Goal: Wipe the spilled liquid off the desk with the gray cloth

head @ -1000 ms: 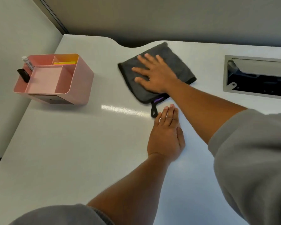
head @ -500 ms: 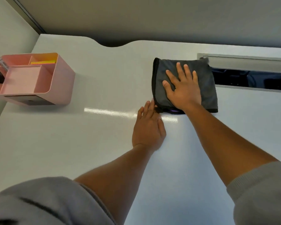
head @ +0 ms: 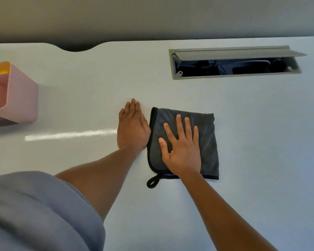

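The gray cloth, folded into a square with black edging and a black hanging loop, lies flat on the white desk near the middle. My right hand presses flat on the cloth's left half, fingers spread, not gripping it. My left hand rests palm down on the bare desk, its edge touching the cloth's left border. I can make out no liquid on the desk; only a bright streak of reflected light shows to the left of my left hand.
A pink desk organizer stands at the left edge, partly cut off. An open gray cable hatch with a raised lid is set into the desk behind the cloth. The desk's back edge has a curved notch.
My right hand has slid the cloth from the back of the desk, first rightward toward the hatch, then toward me beside my left hand. The view has shifted right.
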`<state>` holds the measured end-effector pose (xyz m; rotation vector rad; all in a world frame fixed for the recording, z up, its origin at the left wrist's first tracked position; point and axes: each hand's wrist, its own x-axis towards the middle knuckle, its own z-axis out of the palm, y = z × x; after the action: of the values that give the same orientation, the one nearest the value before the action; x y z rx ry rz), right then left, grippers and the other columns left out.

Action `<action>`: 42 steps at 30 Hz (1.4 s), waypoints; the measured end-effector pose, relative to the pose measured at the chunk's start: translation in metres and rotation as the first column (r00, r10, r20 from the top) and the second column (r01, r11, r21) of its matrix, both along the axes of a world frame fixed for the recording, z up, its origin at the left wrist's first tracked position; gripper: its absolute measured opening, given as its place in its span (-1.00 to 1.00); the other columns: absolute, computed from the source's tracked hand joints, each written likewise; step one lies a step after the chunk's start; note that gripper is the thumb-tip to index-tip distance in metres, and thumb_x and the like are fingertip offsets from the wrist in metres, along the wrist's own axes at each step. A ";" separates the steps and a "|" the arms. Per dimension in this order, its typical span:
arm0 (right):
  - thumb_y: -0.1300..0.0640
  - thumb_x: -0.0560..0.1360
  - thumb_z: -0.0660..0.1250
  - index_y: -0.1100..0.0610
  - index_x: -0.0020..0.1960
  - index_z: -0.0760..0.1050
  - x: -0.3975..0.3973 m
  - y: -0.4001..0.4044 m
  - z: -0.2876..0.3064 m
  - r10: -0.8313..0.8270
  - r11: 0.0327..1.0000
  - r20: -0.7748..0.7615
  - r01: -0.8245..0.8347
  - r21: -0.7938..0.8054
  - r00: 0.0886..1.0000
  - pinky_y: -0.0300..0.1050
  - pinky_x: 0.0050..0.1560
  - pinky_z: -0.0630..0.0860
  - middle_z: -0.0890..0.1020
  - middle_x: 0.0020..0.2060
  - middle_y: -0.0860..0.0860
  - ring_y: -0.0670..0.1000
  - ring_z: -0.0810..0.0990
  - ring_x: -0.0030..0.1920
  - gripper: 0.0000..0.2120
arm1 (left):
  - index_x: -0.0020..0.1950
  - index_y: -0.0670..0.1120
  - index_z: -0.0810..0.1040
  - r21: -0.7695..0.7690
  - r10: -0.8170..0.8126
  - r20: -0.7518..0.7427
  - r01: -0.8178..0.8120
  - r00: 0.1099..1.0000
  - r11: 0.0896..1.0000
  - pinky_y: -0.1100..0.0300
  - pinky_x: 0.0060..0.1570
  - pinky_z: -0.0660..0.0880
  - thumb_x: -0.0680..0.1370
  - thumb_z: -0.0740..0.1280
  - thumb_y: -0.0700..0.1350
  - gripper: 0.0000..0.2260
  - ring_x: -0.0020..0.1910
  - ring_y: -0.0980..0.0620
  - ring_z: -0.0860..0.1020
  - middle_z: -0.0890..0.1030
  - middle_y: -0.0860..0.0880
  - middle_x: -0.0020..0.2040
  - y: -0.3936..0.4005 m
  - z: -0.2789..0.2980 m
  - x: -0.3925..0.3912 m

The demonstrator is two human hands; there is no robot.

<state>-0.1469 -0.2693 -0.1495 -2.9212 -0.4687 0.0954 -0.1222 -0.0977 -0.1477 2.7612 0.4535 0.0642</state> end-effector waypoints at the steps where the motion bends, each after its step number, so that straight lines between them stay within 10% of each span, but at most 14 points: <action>1: -0.23 0.65 -0.05 -0.12 0.58 0.21 -0.011 0.002 0.000 -0.008 1.000 -0.004 0.008 0.003 1.000 0.25 0.59 -0.08 0.03 0.64 0.07 0.14 -0.11 0.63 -0.47 | 0.57 -0.18 0.08 0.004 -0.003 -0.005 0.003 1.000 1.000 0.07 0.54 -0.08 0.65 -0.09 -0.06 -0.51 0.57 -0.02 0.01 0.09 -0.09 0.59 0.000 0.000 0.000; 14: -0.22 0.65 0.06 -0.14 0.51 0.36 -0.026 -0.051 -0.003 0.178 0.982 0.035 -0.180 0.059 0.983 0.21 0.58 0.04 0.15 0.61 -0.01 0.07 0.02 0.63 -0.53 | 0.56 -0.19 0.16 -0.074 -0.037 0.076 0.042 0.996 0.996 0.12 0.53 -0.10 0.67 -0.02 -0.11 -0.55 0.57 -0.01 0.03 0.13 -0.09 0.58 0.010 0.000 -0.004; 24: -0.30 0.61 -0.22 -0.12 0.63 0.01 0.103 -0.036 0.007 -0.344 0.938 -0.059 0.340 -0.069 0.937 0.30 0.57 -0.17 -0.08 0.64 0.10 0.20 -0.16 0.62 -0.37 | 0.56 -0.20 0.12 0.003 -0.013 0.060 0.013 0.998 1.000 0.08 0.53 -0.09 0.64 -0.06 -0.10 -0.52 0.57 -0.03 0.01 0.10 -0.11 0.59 0.003 -0.010 -0.001; 35: -0.28 0.65 -0.13 -0.20 0.59 0.13 0.102 -0.008 0.006 0.200 0.979 -0.042 -0.201 -0.037 0.979 0.19 0.60 -0.15 0.01 0.64 0.03 0.10 -0.09 0.63 -0.46 | 0.56 -0.17 0.16 -0.047 -0.023 0.080 0.027 0.997 0.999 0.09 0.54 -0.08 0.65 -0.03 -0.09 -0.53 0.57 0.00 0.03 0.14 -0.08 0.58 0.007 -0.006 0.000; 42: -0.28 0.65 -0.13 -0.18 0.59 0.13 0.071 -0.080 0.004 -0.175 0.984 -0.024 0.175 -0.028 0.984 0.19 0.60 -0.14 0.00 0.64 0.03 0.10 -0.11 0.63 -0.46 | 0.54 -0.21 0.19 -0.070 -0.027 0.097 0.034 0.995 0.997 0.10 0.53 -0.08 0.66 -0.03 -0.12 -0.55 0.57 -0.01 0.04 0.15 -0.10 0.57 0.005 -0.005 -0.003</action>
<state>-0.0763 -0.3496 -0.1451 -2.9667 -0.2064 0.1170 -0.1251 -0.0922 -0.1522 2.6802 0.3812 0.1687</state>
